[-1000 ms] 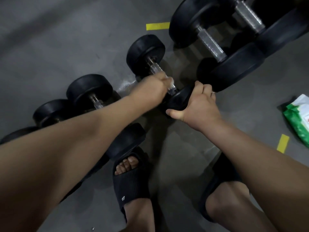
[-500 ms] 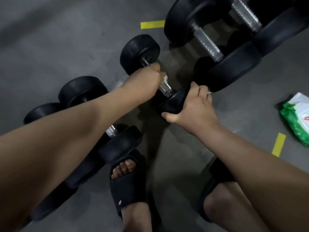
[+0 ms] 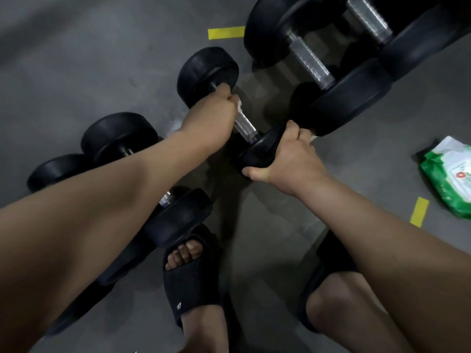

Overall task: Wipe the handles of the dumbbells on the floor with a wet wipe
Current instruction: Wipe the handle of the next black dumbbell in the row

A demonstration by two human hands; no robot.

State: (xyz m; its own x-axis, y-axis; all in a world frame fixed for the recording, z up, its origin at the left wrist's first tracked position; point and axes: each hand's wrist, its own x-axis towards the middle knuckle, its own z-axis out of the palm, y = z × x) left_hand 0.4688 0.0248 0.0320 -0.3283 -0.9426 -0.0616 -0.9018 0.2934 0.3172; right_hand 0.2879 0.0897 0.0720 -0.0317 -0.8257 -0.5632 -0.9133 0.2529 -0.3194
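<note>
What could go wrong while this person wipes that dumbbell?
The dumbbell has round heads; if the right hand loosens, it might roll toward the bare toes in the open slipper. The left hand, wrapping the wet wipe round the handle, sits right by the far head and could get pinched.

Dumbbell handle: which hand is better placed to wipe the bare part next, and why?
Left. The left hand grips the wipe on the handle; the right hand holds the near weight steady.

Dumbbell heads (image 3: pixel 207 72) are coloured black, handles (image 3: pixel 309 62) silver and knurled, the wipe (image 3: pixel 239 104) white, the floor (image 3: pixel 76 59) grey, tape (image 3: pixel 226 33) yellow, the packet (image 3: pixel 451 174) green-and-white.
</note>
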